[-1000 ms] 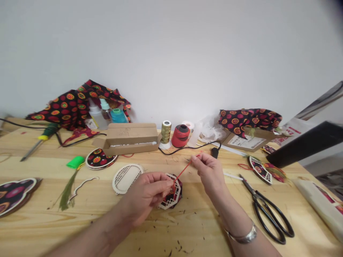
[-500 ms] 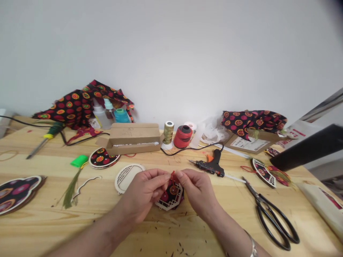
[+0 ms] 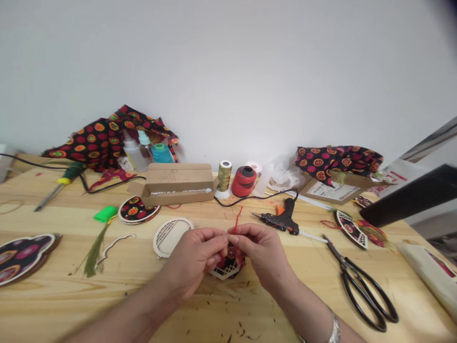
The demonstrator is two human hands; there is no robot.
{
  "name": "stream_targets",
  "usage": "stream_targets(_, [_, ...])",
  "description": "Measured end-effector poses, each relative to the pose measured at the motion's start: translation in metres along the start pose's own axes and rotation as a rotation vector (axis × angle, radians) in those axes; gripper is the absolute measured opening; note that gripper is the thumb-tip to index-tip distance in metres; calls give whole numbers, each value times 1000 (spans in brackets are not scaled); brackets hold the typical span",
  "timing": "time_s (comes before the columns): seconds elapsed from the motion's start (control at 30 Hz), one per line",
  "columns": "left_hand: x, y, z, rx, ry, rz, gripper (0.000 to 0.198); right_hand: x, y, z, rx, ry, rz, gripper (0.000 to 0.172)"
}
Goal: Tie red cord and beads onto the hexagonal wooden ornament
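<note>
My left hand (image 3: 205, 252) and my right hand (image 3: 259, 247) meet at the fingertips in the middle of the table. Both are closed in a pinch on a thin red cord (image 3: 237, 220), whose loose end sticks up above the fingers. Just below them is a fabric-covered ornament (image 3: 224, 271) with a pale wooden lattice edge, partly hidden by my fingers. Beside my left hand lies a round wooden frame (image 3: 162, 238) with a lattice panel. The knot or loop between the fingertips is too small to make out.
A black glue gun (image 3: 280, 218) lies beyond my right hand, with scissors (image 3: 360, 286) to the right. Behind stand a red thread spool (image 3: 244, 182), a gold thread spool (image 3: 224, 177) and a cardboard box (image 3: 178, 183). A green tassel (image 3: 95, 252) and a screwdriver (image 3: 59, 188) lie left.
My fingertips have come closer together over the ornament and cover more of it. A red cord end now stands up above my fingers.
</note>
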State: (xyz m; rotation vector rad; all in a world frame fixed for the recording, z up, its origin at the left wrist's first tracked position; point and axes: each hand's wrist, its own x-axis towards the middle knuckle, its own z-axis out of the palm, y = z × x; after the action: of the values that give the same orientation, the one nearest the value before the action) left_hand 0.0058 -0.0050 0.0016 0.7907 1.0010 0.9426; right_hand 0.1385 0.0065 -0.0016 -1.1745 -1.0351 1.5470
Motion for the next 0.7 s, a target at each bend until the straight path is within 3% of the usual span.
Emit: stream_targets(0.7, [-1,2,2,34,-49,-20,18,0,4,-7,-192,-31,-112,15])
